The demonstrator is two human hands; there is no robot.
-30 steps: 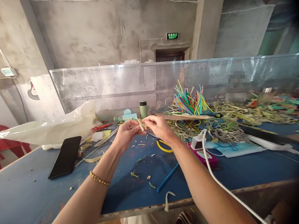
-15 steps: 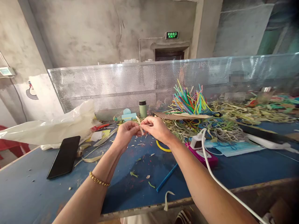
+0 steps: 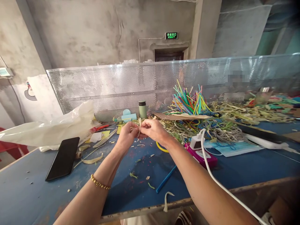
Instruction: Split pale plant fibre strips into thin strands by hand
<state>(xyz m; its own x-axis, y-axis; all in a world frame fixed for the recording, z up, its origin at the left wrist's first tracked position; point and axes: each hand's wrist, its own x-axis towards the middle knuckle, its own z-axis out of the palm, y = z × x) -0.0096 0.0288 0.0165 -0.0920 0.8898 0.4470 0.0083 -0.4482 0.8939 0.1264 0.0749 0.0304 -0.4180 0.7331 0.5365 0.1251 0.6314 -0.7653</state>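
Note:
My left hand [image 3: 127, 135] and my right hand [image 3: 153, 131] meet above the middle of the blue table [image 3: 131, 190]. Between their fingertips is a pale, dry strip [image 3: 140, 121], like a piece of husk, one end poking up. Both hands are closed in a pinch on it, the fingers partly hiding its lower part. Under and around the hands lie small pale scraps [image 3: 141, 145]. A yellow ring-like piece [image 3: 161, 148] shows just below my right wrist.
Left are a black phone [image 3: 62, 158] and a plastic bag [image 3: 58, 128]. Behind stand a green bottle [image 3: 142, 110] and colourful pipe-cleaner-like stems [image 3: 189, 101]. Right are a heap of dry strips [image 3: 255, 112], a magenta box [image 3: 206, 158] and a white cable [image 3: 217, 181]. A blue stick [image 3: 166, 179] lies in front.
My hands have come closer together and the pale strip has turned more upright between the fingers. The whole view has shifted slightly.

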